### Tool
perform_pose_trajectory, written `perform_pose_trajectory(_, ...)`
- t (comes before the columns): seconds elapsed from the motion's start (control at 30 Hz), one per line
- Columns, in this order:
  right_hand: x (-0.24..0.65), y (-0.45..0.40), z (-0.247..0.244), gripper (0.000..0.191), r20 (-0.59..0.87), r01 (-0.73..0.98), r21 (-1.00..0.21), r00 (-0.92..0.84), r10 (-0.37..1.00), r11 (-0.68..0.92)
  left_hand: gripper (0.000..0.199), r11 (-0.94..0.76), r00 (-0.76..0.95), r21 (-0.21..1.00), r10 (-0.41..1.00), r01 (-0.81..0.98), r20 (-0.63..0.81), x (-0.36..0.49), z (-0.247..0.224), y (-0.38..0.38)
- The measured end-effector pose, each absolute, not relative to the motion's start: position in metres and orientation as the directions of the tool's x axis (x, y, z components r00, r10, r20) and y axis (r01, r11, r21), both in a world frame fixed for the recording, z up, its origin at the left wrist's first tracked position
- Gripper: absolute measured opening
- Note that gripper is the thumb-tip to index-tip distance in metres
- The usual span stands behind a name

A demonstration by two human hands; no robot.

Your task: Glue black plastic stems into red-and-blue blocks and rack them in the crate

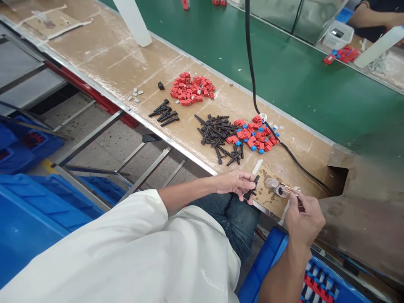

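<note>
My left hand (235, 184) is closed around black plastic handle-like parts (254, 187) at the table's front edge; more than one seems to be in it. In my right hand (305, 216) a thin stick (289, 189) is pinched, its tip over or in a small clear jar (280, 192) with dark contents. Touching that jar is a second small clear container (272, 182). Wet brown spots mark the table around them. Just beyond my left hand lies a flat white strip (257, 167).
Black parts (214, 130) are heaped beside red-and-blue pieces (257, 134). Farther left sit red pieces (192, 88) and a row of black parts (164, 112). A black cable (252, 71) crosses the table. Behind runs a green belt (202, 46); a co-worker's arm (375, 19) shows beyond.
</note>
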State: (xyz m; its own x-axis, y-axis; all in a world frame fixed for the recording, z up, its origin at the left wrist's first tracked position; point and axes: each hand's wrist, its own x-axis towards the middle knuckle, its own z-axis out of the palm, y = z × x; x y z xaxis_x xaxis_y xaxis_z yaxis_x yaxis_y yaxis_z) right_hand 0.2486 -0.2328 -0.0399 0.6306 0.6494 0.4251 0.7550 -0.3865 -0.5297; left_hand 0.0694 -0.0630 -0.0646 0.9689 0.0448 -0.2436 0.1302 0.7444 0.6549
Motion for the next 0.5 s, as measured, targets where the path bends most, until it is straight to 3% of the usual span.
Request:
perform_pose_trajectory(0.1,0.247,-0.231,-0.037,0.035,0.462,0.813,-0.450,0.566,0.683,-0.369,0.053,0.751,0.969,0.649,0.055,0.119,-0.241,0.070,-0.064,-0.065)
perform_pose_trajectory(0.27,0.237,-0.234,-0.032,0.030,0.471,0.794,-0.519,0.575,0.669,-0.317,0.045,0.737,0.967,0.666,0.072,0.115,-0.246,0.065,-0.060,-0.076)
perform_pose_trajectory(0.5,0.238,-0.245,-0.052,0.028,0.382,0.746,-0.520,0.639,0.668,-0.416,0.029,0.750,0.936,0.650,0.131,0.123,-0.328,0.068,-0.060,-0.082)
